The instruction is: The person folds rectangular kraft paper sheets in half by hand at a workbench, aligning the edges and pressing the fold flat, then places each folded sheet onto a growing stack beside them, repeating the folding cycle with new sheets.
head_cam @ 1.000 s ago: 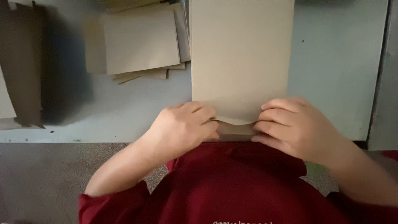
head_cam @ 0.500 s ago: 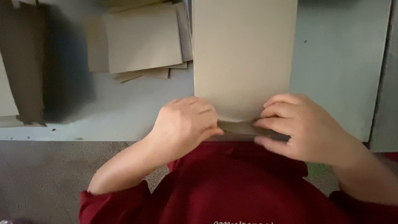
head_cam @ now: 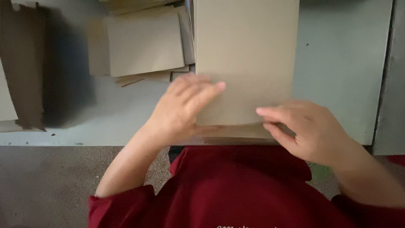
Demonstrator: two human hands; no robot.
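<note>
A large tan cardboard sheet (head_cam: 247, 55) lies flat on the pale grey table (head_cam: 341, 71), its near edge folded up by the table's front. My left hand (head_cam: 183, 105) rests flat on the sheet's lower left part, fingers spread and pointing right. My right hand (head_cam: 303, 126) presses with its fingers on the folded flap at the sheet's lower right edge. Neither hand encloses anything. My red shirt fills the bottom of the view.
A stack of smaller tan cardboard sheets (head_cam: 143, 42) lies at the back left, just left of the big sheet. A dark brown cardboard piece (head_cam: 23, 63) lies at the far left. A grey upright edge (head_cam: 390, 76) borders the table on the right. Speckled floor shows below.
Both hands were curled over the sheet's near edge, gripping the fold. Now the left hand has opened and slid up onto the sheet, and the right hand has loosened and flattened along the flap.
</note>
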